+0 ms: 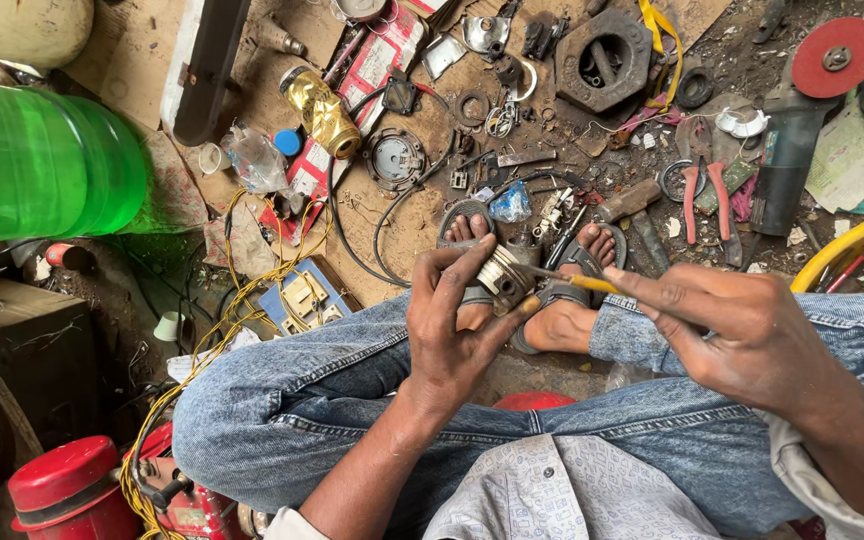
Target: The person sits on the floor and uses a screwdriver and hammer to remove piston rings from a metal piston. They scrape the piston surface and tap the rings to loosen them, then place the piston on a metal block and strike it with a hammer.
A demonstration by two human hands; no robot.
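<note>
The left hand (452, 320) wraps its fingers round a small ribbed metal piston (505, 277), holding it up over the sandalled feet (562, 300) and denim knees, while the right hand (742, 330) pinches a thin yellow-handled pick (574, 279), its tip touching the piston's grooved crown; by my read this is the scraping or cleaning step, and it wants a steady grip and a fine tip kept in the groove; below lie red-handled pliers (704, 195), black cable loops (372, 230), greasy steel scraps on worn wood
</note>
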